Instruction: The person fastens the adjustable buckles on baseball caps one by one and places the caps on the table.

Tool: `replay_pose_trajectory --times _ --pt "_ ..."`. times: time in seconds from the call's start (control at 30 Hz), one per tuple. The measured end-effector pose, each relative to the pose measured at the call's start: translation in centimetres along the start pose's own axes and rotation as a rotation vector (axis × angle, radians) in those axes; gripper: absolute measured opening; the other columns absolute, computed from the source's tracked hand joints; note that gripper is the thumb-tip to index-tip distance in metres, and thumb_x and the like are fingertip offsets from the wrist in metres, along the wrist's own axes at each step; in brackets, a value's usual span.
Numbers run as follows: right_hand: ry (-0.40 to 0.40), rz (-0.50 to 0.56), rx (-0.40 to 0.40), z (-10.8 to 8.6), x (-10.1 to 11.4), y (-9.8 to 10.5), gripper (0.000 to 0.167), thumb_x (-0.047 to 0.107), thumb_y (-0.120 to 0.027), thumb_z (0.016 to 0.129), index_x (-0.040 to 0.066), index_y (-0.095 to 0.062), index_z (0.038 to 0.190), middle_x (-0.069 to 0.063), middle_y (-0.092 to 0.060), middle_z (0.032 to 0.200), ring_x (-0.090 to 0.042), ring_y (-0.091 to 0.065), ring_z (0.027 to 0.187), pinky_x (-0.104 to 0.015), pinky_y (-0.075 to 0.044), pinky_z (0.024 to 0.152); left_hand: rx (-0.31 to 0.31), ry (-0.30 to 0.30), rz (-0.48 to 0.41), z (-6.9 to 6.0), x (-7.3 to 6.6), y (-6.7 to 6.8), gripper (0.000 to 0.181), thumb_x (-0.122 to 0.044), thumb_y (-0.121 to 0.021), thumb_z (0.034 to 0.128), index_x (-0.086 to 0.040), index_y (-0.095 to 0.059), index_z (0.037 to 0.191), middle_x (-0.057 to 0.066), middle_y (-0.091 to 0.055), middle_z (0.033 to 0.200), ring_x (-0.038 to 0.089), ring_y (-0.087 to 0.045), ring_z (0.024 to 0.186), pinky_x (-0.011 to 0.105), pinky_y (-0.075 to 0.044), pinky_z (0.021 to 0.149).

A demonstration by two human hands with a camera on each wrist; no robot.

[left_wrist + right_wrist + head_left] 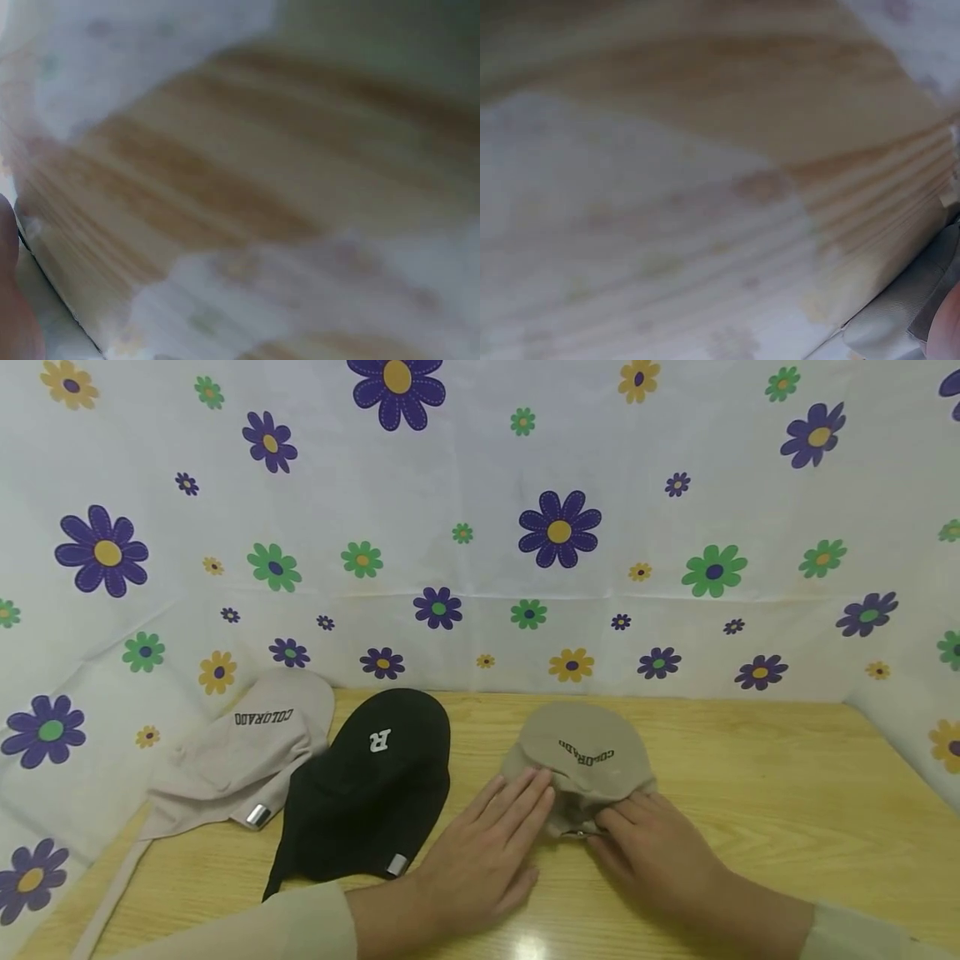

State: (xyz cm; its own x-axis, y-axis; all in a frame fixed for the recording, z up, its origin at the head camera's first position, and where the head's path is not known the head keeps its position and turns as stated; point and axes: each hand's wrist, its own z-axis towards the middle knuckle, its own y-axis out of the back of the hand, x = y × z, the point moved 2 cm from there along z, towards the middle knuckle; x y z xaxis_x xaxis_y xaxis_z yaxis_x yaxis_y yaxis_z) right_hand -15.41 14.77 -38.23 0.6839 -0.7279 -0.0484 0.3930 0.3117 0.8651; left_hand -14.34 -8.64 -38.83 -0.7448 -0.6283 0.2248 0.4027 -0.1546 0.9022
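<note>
The beige fabric cap [600,739] lies right of centre in the frame, on the yellow wood-grain table [765,760]. Left hand [487,847]: fingers straight, against its left side. Right hand [660,847]: fingers bent, gripping its lower-right edge. Pale pink fabric cap [240,756] and black fabric cap [367,802], lower left, appear arranged; the beige cap's arrangement appears incomplete.

On the table [750,760], left cap [255,747] lies just beside middle cap [375,802]; right cap [592,735] lies apart, left hand [487,852] at its near left, right hand [656,847] at its near right; cloth [480,468] behind
</note>
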Motion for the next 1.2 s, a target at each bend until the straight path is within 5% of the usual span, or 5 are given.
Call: replay_pose_trajectory --times 0.2,0.5,1.0,1.2 --pt "-0.003 -0.016 -0.040 -0.9 -0.9 0.4 0.018 0.028 -0.074 0.082 0.016 -0.063 0.090 0.007 -0.063 0.089 -0.014 -0.058 0.088 -0.036 -0.049 0.080 -0.017 -0.012 0.017 -0.6 0.4 -0.1 0.080 -0.040 -0.052 0.0942 -0.001 -0.021 0.157 0.013 -0.014 0.167 0.027 -0.014 0.155 0.046 -0.020 0.123" --pt "-0.020 -0.020 -0.077 -2.7 -2.5 1.1 0.022 0.035 -0.058 0.097 0.015 -0.062 0.089 0.006 -0.061 0.085 -0.015 -0.056 0.084 -0.037 -0.050 0.078 -0.013 -0.013 0.035 -2.0 1.4 -0.1 0.077 -0.039 -0.051 0.0946 -0.002 -0.026 0.157 0.013 -0.021 0.165 0.026 -0.015 0.155 0.046 -0.024 0.121" --pt "-0.156 -0.096 -0.046 -5.4 -5.7 3.2 0.016 0.024 -0.075 0.082 0.019 -0.061 0.085 0.010 -0.057 0.080 -0.014 -0.055 0.078 -0.039 -0.049 0.069 -0.030 0.025 0.036 -2.6 3.1 0.3 0.073 -0.040 -0.052 0.0939 -0.003 -0.033 0.154 0.012 -0.027 0.164 0.025 -0.019 0.154 0.046 -0.024 0.121" --pt "-0.181 -0.114 -0.077 -6.6 -6.8 3.6 0.018 0.022 -0.077 0.079 0.018 -0.060 0.082 0.011 -0.057 0.077 -0.013 -0.054 0.074 -0.038 -0.049 0.065 -0.013 0.030 0.029 -4.1 3.7 0.7 0.072 -0.040 -0.054 0.0946 -0.004 -0.034 0.154 0.009 -0.021 0.166 0.025 -0.021 0.153 0.042 -0.012 0.124"
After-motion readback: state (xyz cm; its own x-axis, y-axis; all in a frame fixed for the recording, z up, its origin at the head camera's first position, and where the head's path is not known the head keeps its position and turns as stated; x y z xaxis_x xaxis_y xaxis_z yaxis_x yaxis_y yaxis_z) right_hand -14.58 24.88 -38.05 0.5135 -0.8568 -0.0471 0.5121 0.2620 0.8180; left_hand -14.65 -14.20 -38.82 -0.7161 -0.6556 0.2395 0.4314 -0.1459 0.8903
